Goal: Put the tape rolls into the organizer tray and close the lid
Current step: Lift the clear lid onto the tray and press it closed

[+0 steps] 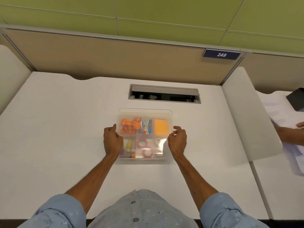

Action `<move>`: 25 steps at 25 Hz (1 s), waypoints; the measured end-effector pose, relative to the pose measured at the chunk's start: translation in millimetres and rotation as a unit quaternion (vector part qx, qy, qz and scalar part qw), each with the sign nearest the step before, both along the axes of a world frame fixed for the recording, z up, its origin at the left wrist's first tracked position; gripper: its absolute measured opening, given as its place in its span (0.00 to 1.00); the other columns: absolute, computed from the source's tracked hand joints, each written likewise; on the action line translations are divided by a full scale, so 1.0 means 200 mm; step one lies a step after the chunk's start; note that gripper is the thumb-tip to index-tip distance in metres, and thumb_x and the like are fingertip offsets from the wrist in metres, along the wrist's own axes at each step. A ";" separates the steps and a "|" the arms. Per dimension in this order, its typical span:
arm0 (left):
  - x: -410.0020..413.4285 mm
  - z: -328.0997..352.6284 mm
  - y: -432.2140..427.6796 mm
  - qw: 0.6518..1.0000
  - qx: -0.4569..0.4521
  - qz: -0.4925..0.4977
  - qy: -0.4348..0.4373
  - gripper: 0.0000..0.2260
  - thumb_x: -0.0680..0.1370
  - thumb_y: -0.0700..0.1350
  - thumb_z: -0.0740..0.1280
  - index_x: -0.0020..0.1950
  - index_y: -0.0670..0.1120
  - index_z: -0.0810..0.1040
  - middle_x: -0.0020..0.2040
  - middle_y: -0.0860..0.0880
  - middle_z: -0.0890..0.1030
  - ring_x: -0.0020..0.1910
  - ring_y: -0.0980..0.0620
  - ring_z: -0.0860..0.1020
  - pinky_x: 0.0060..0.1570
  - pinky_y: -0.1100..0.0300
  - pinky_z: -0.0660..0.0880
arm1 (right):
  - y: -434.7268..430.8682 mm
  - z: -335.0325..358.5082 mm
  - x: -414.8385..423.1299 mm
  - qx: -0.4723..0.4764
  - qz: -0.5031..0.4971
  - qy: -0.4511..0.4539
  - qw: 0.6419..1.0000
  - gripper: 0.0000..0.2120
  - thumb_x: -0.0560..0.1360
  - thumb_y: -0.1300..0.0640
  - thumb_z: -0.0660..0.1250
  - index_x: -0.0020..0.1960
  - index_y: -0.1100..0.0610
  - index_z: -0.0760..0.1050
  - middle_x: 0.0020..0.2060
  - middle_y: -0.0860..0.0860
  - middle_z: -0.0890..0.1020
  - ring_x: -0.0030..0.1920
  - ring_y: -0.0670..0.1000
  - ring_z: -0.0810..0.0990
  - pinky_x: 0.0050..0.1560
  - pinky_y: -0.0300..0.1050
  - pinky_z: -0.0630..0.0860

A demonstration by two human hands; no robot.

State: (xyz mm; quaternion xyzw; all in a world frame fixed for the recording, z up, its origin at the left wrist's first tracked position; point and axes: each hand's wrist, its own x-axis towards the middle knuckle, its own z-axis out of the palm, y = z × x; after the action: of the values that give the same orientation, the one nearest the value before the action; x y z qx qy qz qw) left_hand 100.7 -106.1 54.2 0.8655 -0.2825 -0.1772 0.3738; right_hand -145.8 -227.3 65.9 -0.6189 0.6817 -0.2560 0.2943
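Note:
A clear plastic organizer tray (144, 159) sits in the middle of the white desk. Its transparent lid (145, 112) lies over it, tilted, with its near part above the front compartments. My left hand (112, 140) grips the lid's left edge. My right hand (177, 140) grips its right edge. Through the lid I see red tape rolls (142, 143) and a pale roll (157, 141) in the front compartments. The back compartments hold orange items (130, 126), clips (146, 127) and an orange pad (161, 127).
An open cable slot (164, 94) is set into the desk behind the tray. A white divider panel (250, 116) stands at the right. Beyond it, another person's hand (289, 134) rests on papers (278, 111) near a black object (297, 99).

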 end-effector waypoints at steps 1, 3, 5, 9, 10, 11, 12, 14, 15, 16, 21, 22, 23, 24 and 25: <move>-0.01 0.00 0.00 1.000 0.001 0.008 0.001 0.22 0.83 0.30 0.62 0.77 0.39 0.76 0.68 0.37 0.76 0.65 0.35 0.79 0.64 0.43 0.76 | 0.00 0.00 0.00 -0.003 0.001 -0.003 1.000 0.17 0.78 0.66 0.67 0.66 0.58 0.79 0.52 0.56 0.81 0.53 0.56 0.82 0.51 0.49 0.78; -0.02 0.01 0.00 1.000 0.003 0.024 0.007 0.22 0.83 0.31 0.62 0.77 0.39 0.76 0.68 0.37 0.76 0.65 0.35 0.79 0.64 0.43 0.76 | -0.01 0.01 0.00 -0.013 0.003 -0.004 1.000 0.16 0.78 0.65 0.67 0.66 0.58 0.80 0.51 0.56 0.81 0.52 0.57 0.81 0.52 0.49 0.77; -0.03 0.01 0.02 1.000 0.010 0.027 0.012 0.22 0.82 0.32 0.62 0.77 0.40 0.76 0.68 0.38 0.76 0.65 0.36 0.79 0.64 0.44 0.76 | -0.01 0.00 0.00 -0.024 0.004 0.002 1.000 0.16 0.78 0.64 0.68 0.65 0.57 0.80 0.50 0.56 0.81 0.52 0.57 0.81 0.53 0.52 0.79; -0.06 0.02 0.08 1.000 0.013 0.021 0.015 0.23 0.80 0.31 0.62 0.76 0.41 0.77 0.68 0.38 0.76 0.61 0.35 0.81 0.59 0.48 0.75 | 0.00 -0.02 -0.01 -0.019 0.001 -0.005 1.000 0.16 0.78 0.64 0.67 0.65 0.57 0.80 0.50 0.54 0.79 0.50 0.56 0.82 0.49 0.46 0.76; -0.07 0.01 0.09 1.000 0.013 0.022 0.017 0.24 0.80 0.31 0.62 0.76 0.41 0.77 0.68 0.38 0.76 0.61 0.34 0.81 0.59 0.47 0.76 | 0.02 -0.01 -0.01 -0.024 0.001 -0.001 1.000 0.16 0.78 0.65 0.67 0.65 0.57 0.79 0.50 0.53 0.78 0.49 0.56 0.82 0.49 0.45 0.75; -0.07 0.01 0.09 0.999 0.014 0.023 0.021 0.24 0.80 0.31 0.62 0.76 0.41 0.77 0.69 0.38 0.75 0.61 0.34 0.81 0.59 0.46 0.76 | 0.02 -0.01 -0.01 -0.029 0.002 0.002 1.000 0.16 0.78 0.65 0.67 0.65 0.58 0.79 0.49 0.52 0.76 0.48 0.56 0.81 0.48 0.45 0.74; -0.07 0.01 0.09 0.999 0.015 0.021 0.024 0.23 0.81 0.31 0.62 0.76 0.40 0.77 0.69 0.38 0.75 0.61 0.34 0.81 0.60 0.45 0.76 | 0.03 -0.02 -0.02 -0.030 0.002 0.002 1.000 0.16 0.79 0.66 0.66 0.66 0.59 0.79 0.48 0.52 0.75 0.47 0.55 0.80 0.48 0.45 0.73; -0.07 0.00 0.09 1.000 0.013 0.009 0.024 0.23 0.81 0.31 0.62 0.77 0.41 0.76 0.70 0.38 0.75 0.62 0.34 0.81 0.61 0.44 0.77 | 0.03 -0.03 -0.03 -0.020 -0.001 0.001 1.000 0.17 0.79 0.67 0.65 0.66 0.59 0.79 0.49 0.54 0.76 0.47 0.54 0.79 0.49 0.45 0.72; -0.06 0.00 0.09 1.000 0.013 0.003 0.022 0.23 0.82 0.31 0.62 0.77 0.41 0.76 0.69 0.38 0.75 0.62 0.34 0.81 0.62 0.44 0.77 | 0.03 -0.03 -0.04 -0.012 -0.003 0.001 1.000 0.17 0.79 0.67 0.64 0.67 0.60 0.79 0.50 0.56 0.76 0.47 0.55 0.79 0.50 0.45 0.72; -0.05 0.00 0.09 1.000 0.015 -0.002 0.020 0.23 0.82 0.31 0.62 0.77 0.41 0.76 0.69 0.38 0.75 0.62 0.34 0.81 0.62 0.44 0.77 | 0.03 -0.04 -0.05 -0.007 -0.002 0.001 1.000 0.17 0.80 0.67 0.64 0.67 0.60 0.79 0.51 0.57 0.77 0.49 0.57 0.81 0.51 0.45 0.72; 0.01 -0.06 0.08 0.999 0.031 -0.022 0.014 0.24 0.82 0.30 0.62 0.77 0.41 0.76 0.68 0.37 0.77 0.64 0.34 0.80 0.63 0.43 0.78 | 0.04 -0.07 -0.03 -0.008 0.008 0.005 1.000 0.17 0.81 0.64 0.65 0.69 0.60 0.78 0.55 0.58 0.78 0.54 0.58 0.82 0.54 0.49 0.77; 0.02 -0.07 0.08 0.999 0.029 -0.026 0.014 0.24 0.81 0.30 0.62 0.77 0.41 0.76 0.68 0.37 0.78 0.64 0.34 0.80 0.63 0.43 0.78 | 0.04 -0.08 -0.02 -0.007 0.005 0.001 1.000 0.17 0.81 0.64 0.66 0.69 0.59 0.78 0.55 0.58 0.78 0.54 0.58 0.82 0.55 0.50 0.78; 0.02 -0.07 0.08 0.999 0.028 -0.028 0.016 0.24 0.81 0.29 0.61 0.77 0.41 0.76 0.68 0.37 0.78 0.64 0.34 0.80 0.63 0.43 0.78 | 0.04 -0.08 -0.02 -0.005 0.000 -0.004 1.000 0.16 0.82 0.64 0.66 0.69 0.59 0.78 0.55 0.59 0.79 0.54 0.58 0.82 0.56 0.50 0.78; 0.02 -0.07 0.07 0.999 0.026 -0.029 0.017 0.24 0.81 0.29 0.61 0.77 0.41 0.76 0.68 0.37 0.78 0.64 0.35 0.80 0.63 0.42 0.78 | 0.03 -0.09 -0.03 -0.001 -0.005 -0.010 1.000 0.16 0.82 0.63 0.66 0.69 0.58 0.79 0.55 0.59 0.79 0.54 0.59 0.83 0.56 0.51 0.78; 0.02 -0.07 0.07 0.999 0.026 -0.031 0.020 0.24 0.81 0.29 0.61 0.77 0.41 0.75 0.68 0.37 0.78 0.65 0.34 0.80 0.63 0.42 0.78 | 0.03 -0.10 -0.03 0.002 -0.008 -0.015 1.000 0.16 0.83 0.63 0.65 0.69 0.57 0.79 0.54 0.59 0.79 0.54 0.59 0.83 0.57 0.51 0.78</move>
State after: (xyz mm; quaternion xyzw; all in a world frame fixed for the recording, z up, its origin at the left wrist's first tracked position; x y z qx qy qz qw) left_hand 105.2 -91.8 40.1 0.8620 -0.2974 -0.2133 0.3508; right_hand -152.4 -220.9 46.4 -0.6089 0.6825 -0.2666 0.3039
